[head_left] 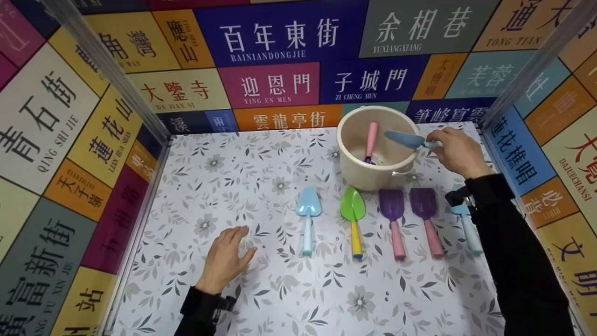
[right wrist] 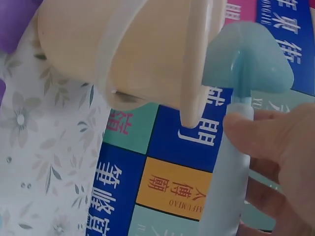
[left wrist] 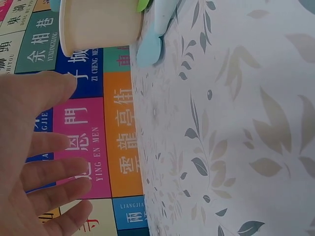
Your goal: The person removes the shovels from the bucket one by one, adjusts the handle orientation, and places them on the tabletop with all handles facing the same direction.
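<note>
My right hand (head_left: 459,150) grips a light blue toy shovel (right wrist: 229,162) by its handle, thumb along the front. In the head view its blade reaches over the right rim of a cream bucket (head_left: 373,175). Inside the bucket a shovel with a pink handle (head_left: 371,140) leans upright, its purple blade mostly hidden. My left hand (head_left: 225,259) hovers at the left over the patterned surface, fingers spread and holding nothing. Nearest to it lies a light blue shovel (head_left: 308,210), blade pointing away.
A row continues rightward: a green shovel with yellow handle (head_left: 353,207), two purple shovels with pink handles (head_left: 392,205), and another light blue shovel (head_left: 468,228) partly under the right sleeve. Lettered panels (head_left: 280,42) wall in the back and both sides.
</note>
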Motion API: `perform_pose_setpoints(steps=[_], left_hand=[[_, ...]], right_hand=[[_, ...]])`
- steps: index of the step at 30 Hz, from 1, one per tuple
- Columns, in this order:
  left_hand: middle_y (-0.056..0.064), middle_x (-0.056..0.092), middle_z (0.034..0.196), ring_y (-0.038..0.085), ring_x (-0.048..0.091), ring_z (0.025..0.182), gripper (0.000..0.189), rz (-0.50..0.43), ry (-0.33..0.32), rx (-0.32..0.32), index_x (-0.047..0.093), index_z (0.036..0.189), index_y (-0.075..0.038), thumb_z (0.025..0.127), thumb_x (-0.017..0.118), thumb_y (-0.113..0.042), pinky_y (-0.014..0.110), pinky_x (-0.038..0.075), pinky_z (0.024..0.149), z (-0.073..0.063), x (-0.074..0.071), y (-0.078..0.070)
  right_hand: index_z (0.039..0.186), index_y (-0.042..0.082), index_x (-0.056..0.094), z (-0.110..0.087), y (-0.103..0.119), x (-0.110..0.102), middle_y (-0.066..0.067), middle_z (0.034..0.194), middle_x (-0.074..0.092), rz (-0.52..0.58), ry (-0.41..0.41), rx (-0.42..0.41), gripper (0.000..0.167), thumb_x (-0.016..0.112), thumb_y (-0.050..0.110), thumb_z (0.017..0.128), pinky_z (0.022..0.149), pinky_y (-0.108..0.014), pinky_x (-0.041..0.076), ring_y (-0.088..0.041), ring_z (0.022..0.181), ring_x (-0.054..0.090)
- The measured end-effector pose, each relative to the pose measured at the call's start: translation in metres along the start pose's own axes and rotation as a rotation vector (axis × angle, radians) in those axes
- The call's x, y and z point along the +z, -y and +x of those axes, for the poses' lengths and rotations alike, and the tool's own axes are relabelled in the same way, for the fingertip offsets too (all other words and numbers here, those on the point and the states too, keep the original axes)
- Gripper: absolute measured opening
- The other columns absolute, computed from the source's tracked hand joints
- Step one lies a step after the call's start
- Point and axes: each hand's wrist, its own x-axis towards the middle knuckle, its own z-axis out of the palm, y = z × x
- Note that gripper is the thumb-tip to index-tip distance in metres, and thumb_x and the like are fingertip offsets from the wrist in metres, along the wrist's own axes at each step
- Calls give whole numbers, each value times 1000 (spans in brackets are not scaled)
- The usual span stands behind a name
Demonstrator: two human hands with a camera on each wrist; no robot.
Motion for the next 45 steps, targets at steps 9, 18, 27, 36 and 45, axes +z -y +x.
perform_pose_setpoints(steps=[9, 18, 27, 36, 45], left_hand=[[22, 70, 115, 39, 67, 105, 54, -24, -14, -4, 67, 124, 5, 81, 89, -19, 50, 57, 86, -1, 2, -3], [23, 69, 119, 40, 66, 108, 53, -153, -34, -60, 66, 127, 7, 82, 87, -12, 51, 58, 87, 2, 9, -7], [20, 69, 121, 36, 65, 112, 52, -293, -86, -92, 66, 130, 6, 85, 85, -10, 48, 57, 89, 12, 25, -21], [21, 71, 122, 36, 68, 109, 50, -463, -165, -60, 66, 130, 6, 85, 83, -7, 48, 58, 87, 41, 34, -49], [19, 71, 125, 37, 67, 115, 47, -780, -77, -101, 62, 136, 7, 93, 76, -5, 43, 59, 92, 74, 43, -85]], right_hand=[[118, -12, 64, -54, -3, 17, -35, 111, 62, 266, -217, 46, 25, 70, -9, 95, 92, -65, 44, -53, 103, 58], [138, -8, 57, -114, 1, 33, -32, 131, 59, 466, -79, 339, 43, 60, 23, 108, 100, -46, 49, -46, 123, 54], [133, -7, 60, -136, 10, 48, -29, 130, 62, 573, -101, 391, 42, 64, 24, 106, 92, -5, 42, 17, 106, 47], [132, -6, 61, -131, 26, 51, -10, 126, 64, 652, -89, 386, 39, 66, 22, 106, 97, -18, 45, 13, 110, 50], [118, -15, 63, -105, 75, 56, 12, 104, 69, 918, -188, 253, 23, 67, -7, 97, 85, -17, 50, -4, 101, 64]])
